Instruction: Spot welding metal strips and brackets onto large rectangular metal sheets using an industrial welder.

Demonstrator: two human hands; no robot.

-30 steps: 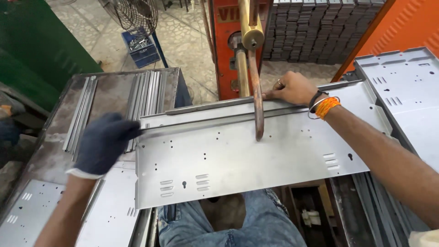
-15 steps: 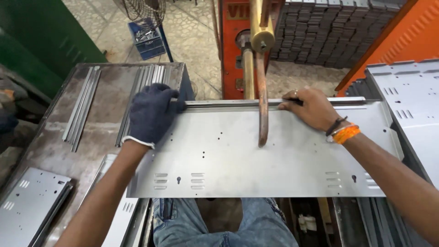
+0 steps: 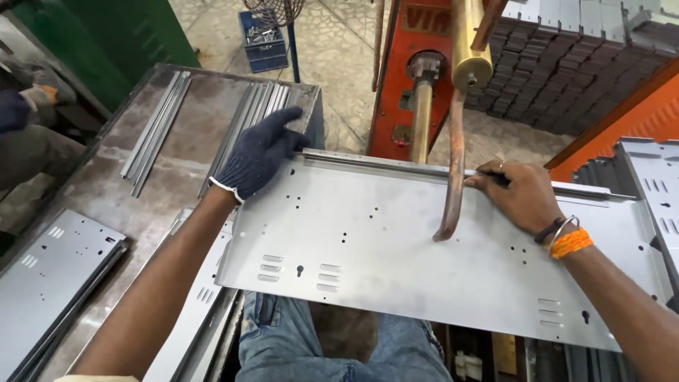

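Since the earlier frame, the metal panel (image 3: 396, 255) sits tilted; gloved left hand (image 3: 258, 152) and bare right hand (image 3: 520, 194) grip its far edge, fingers clamped; fingertips hidden.

Curved copper rod (image 3: 453, 170) over sheet's (image 3: 396, 247) middle

- Just one view, head-mounted, looking steeply down from close above the metal panel (image 3: 424, 247) across the lap.
- Faces forward toward the orange machine (image 3: 403, 71); worktop (image 3: 141, 191) runs along the left edge.
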